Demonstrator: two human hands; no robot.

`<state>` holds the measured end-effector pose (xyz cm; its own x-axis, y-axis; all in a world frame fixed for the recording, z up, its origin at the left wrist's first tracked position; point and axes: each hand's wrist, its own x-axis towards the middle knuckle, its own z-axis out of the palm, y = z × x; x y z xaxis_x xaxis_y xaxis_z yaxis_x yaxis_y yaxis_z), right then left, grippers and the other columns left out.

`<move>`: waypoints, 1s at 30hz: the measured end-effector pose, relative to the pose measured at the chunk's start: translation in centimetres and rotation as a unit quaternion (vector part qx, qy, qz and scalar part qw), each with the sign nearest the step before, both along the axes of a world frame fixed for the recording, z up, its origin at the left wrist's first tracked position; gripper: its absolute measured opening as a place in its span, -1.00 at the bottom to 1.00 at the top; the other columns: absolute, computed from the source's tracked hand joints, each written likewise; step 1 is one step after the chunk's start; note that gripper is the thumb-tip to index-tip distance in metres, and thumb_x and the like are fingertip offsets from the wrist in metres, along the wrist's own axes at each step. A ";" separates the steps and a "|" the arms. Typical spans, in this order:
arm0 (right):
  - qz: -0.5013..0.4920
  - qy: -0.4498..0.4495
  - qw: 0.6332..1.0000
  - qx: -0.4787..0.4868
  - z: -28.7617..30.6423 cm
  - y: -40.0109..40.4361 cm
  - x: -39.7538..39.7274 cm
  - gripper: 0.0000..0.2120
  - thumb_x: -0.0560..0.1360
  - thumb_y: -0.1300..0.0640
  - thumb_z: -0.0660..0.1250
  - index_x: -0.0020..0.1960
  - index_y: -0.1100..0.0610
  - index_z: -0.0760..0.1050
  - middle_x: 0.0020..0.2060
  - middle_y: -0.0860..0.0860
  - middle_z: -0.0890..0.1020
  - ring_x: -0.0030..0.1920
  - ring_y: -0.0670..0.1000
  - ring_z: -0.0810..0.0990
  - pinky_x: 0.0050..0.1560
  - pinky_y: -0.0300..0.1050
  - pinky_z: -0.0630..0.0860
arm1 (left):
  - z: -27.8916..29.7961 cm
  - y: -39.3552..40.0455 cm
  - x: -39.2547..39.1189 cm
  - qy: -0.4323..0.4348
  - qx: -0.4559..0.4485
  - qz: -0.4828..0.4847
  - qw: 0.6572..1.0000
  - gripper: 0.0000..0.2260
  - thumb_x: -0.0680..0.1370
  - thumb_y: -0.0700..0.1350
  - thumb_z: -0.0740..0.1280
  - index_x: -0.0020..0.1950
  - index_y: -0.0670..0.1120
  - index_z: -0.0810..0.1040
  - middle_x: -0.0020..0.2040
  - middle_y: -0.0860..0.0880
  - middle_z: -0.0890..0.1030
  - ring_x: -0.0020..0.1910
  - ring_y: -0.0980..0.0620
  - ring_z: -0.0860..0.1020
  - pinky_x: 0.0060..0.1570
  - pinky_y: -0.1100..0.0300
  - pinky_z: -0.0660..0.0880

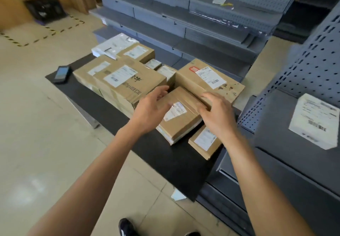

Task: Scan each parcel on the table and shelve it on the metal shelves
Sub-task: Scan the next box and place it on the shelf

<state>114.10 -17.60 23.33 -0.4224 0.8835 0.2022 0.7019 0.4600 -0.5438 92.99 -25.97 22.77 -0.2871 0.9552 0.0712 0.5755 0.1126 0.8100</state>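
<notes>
The black table (103,107) carries many brown parcels (127,86) and a handheld scanner (61,74). One white parcel (315,120) lies on the grey metal shelf (276,143) at right.

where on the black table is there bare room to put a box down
Bare table lies along the left edge, between the scanner and the big box, and at the near corner below the flat parcel. The far right side is crowded with boxes touching each other.

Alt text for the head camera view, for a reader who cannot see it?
A person's left hand and right hand reach onto a small cardboard parcel among other labelled boxes on a black table. A handheld scanner lies at the table's far left; grey metal shelves stand behind.
</notes>
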 end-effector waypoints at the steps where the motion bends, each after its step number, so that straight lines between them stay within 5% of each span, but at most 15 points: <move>1: 0.005 -0.002 1.000 -0.006 0.1 -0.4 -2.0 -0.63 0.61 0.06 0.36 0.40 0.08 0.52 0.32 -0.03 0.59 0.35 -0.02 0.50 0.35 -0.11 0.41 | 0.0 -0.8 -2.0 -0.007 -0.002 0.009 1.000 -0.55 0.62 0.04 0.36 0.51 0.12 0.39 0.33 0.10 0.55 0.34 0.13 0.48 0.38 0.02 0.45; 8: 0.059 0.031 0.998 -0.017 1.3 -4.3 -16.1 -0.55 0.57 0.04 0.42 0.44 0.03 0.48 0.38 -0.06 0.55 0.40 -0.06 0.46 0.35 -0.25 0.31 | 0.2 -5.5 -14.3 0.003 0.015 0.071 0.997 -0.54 0.61 0.10 0.35 0.50 0.16 0.38 0.33 0.16 0.54 0.31 0.16 0.48 0.30 0.06 0.46; 12: 0.084 0.075 0.993 -0.032 2.2 -6.3 -22.5 -0.52 0.54 0.08 0.46 0.44 0.02 0.49 0.36 -0.08 0.56 0.39 -0.05 0.47 0.38 -0.12 0.42 | 0.5 -8.0 -20.0 0.004 0.028 0.104 0.994 -0.55 0.60 0.11 0.36 0.48 0.17 0.40 0.28 0.20 0.55 0.28 0.16 0.49 0.29 0.01 0.49; 15: 0.109 0.089 0.990 -0.033 2.4 -7.5 -26.3 -0.53 0.53 0.09 0.47 0.42 0.04 0.51 0.34 -0.07 0.57 0.37 -0.09 0.47 0.36 -0.21 0.38 | 0.5 -9.9 -23.5 -0.001 0.030 0.132 0.991 -0.57 0.59 0.09 0.37 0.46 0.17 0.42 0.28 0.20 0.55 0.29 0.15 0.49 0.30 -0.04 0.49; 21: 0.156 0.078 0.984 -0.045 2.0 -8.7 -33.2 -0.55 0.54 0.05 0.47 0.41 0.03 0.52 0.33 -0.06 0.58 0.37 -0.05 0.48 0.36 -0.18 0.37 | 0.3 -13.4 -28.9 -0.001 0.033 0.184 0.982 -0.56 0.60 0.04 0.38 0.48 0.11 0.44 0.31 0.15 0.57 0.30 0.18 0.49 0.28 0.08 0.47; 26: 0.209 0.084 0.973 -0.051 1.3 -8.7 -39.4 -0.57 0.55 0.08 0.47 0.39 0.07 0.53 0.31 -0.03 0.61 0.32 -0.06 0.53 0.24 -0.34 0.34 | 0.3 -15.4 -33.2 -0.002 0.028 0.231 0.973 -0.59 0.62 -0.01 0.38 0.47 0.06 0.46 0.34 0.09 0.57 0.33 0.11 0.50 0.32 0.05 0.46; 30: 0.239 0.098 0.963 -0.072 0.3 -7.9 -44.8 -0.59 0.56 0.08 0.44 0.40 0.06 0.53 0.29 -0.04 0.61 0.22 -0.20 0.46 0.00 -0.70 0.24 | 0.0 -15.9 -37.3 -0.002 0.031 0.279 0.960 -0.61 0.62 -0.04 0.39 0.44 0.06 0.48 0.29 0.14 0.57 0.26 0.15 0.51 0.31 0.01 0.48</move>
<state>69.35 -25.53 23.63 -0.7539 0.6225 0.2101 0.3056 0.6153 -0.7266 55.73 -41.88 22.78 -0.7533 0.6464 0.1214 0.4369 0.3539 0.8270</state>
